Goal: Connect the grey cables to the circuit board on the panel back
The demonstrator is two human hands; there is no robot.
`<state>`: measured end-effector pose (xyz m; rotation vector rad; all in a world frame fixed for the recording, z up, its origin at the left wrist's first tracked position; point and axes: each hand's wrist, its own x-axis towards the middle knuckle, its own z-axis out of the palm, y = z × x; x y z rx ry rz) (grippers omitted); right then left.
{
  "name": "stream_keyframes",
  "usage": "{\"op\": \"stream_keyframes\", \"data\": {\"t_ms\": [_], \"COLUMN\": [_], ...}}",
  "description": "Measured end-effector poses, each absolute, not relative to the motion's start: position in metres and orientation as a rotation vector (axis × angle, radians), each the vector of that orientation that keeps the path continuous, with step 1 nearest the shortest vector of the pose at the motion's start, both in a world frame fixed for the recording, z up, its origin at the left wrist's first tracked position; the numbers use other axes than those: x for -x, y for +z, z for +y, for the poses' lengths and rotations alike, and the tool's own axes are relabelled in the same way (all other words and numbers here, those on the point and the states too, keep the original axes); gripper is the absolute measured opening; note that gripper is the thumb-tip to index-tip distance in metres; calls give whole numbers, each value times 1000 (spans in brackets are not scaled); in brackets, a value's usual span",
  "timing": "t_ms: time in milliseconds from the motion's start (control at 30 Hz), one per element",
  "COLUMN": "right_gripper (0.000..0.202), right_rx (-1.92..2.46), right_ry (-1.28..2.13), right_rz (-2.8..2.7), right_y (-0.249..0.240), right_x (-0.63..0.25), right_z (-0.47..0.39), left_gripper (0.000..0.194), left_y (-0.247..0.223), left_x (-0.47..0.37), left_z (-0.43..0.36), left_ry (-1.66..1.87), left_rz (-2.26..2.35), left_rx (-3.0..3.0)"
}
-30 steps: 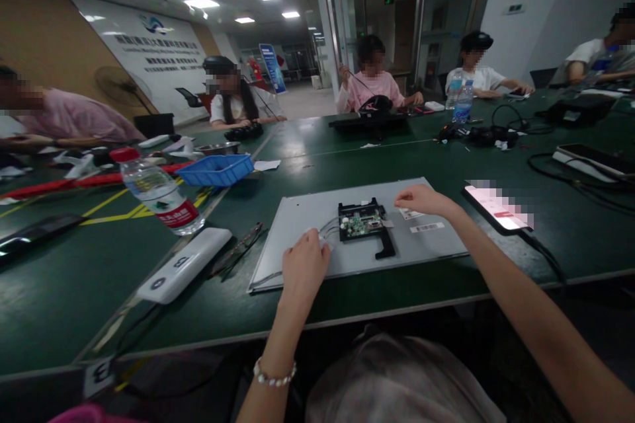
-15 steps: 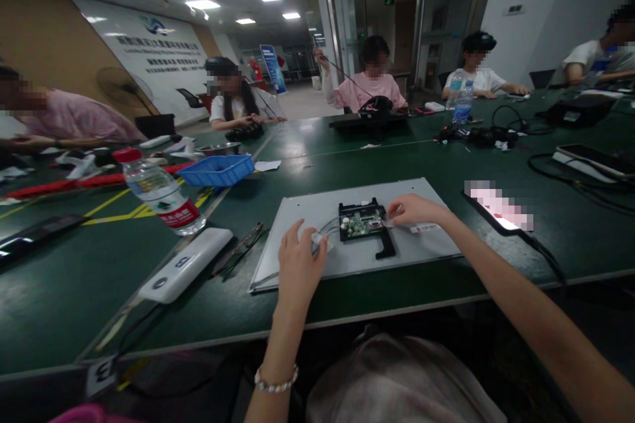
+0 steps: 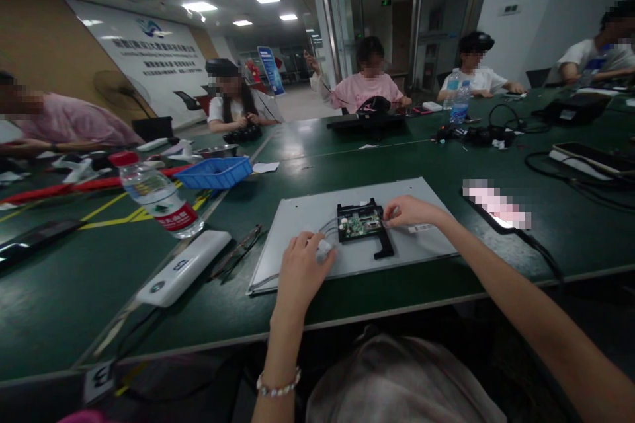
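Observation:
A flat grey panel [image 3: 292, 215] lies on the green table in front of me. On its middle sits a black plastic frame [image 3: 383, 248] that holds a green circuit board [image 3: 361, 225]. Thin grey cables [image 3: 329, 225] run from the board's left side towards my left hand. My left hand [image 3: 303, 268] is over the panel's left part, its fingers curled round a small whitish piece [image 3: 325, 249] by the cables. At the frame's right edge, my right hand [image 3: 411, 211] has thumb and fingertips pinched together; what is between them is too small to make out.
Left of the panel are eyeglasses [image 3: 237, 252], a white power bank [image 3: 184, 267], a water bottle [image 3: 161, 201] and a blue tray [image 3: 218, 173]. A phone with a lit screen [image 3: 496, 208] and cable lies on the right. Several people sit around the table.
My left fingers, raised and spread before, have lowered and curled round the whitish piece. My right hand stays at the frame's right edge, nearly unmoved. The panel and board have not moved.

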<state>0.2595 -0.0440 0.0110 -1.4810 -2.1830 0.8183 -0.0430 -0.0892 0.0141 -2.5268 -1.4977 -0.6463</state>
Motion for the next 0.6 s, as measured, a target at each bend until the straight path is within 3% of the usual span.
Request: {"op": "stream_keyframes", "data": {"t_ms": [300, 500, 600], "right_gripper": [15, 11, 11], "right_rx": [1545, 1916, 2018], "right_ry": [818, 480, 405], "right_rz": [-2126, -2067, -2017], "right_y": [10, 12, 9], "right_x": [-272, -299, -310], "right_z": [-39, -35, -33], "left_gripper": [21, 25, 26], "left_y": [10, 13, 11], "left_x": [45, 55, 61], "left_z": [-84, -85, -82], "left_ry": [-598, -1041, -1021], "left_rz": [-1561, -1613, -1644], "left_rx": [2571, 2232, 2135]}}
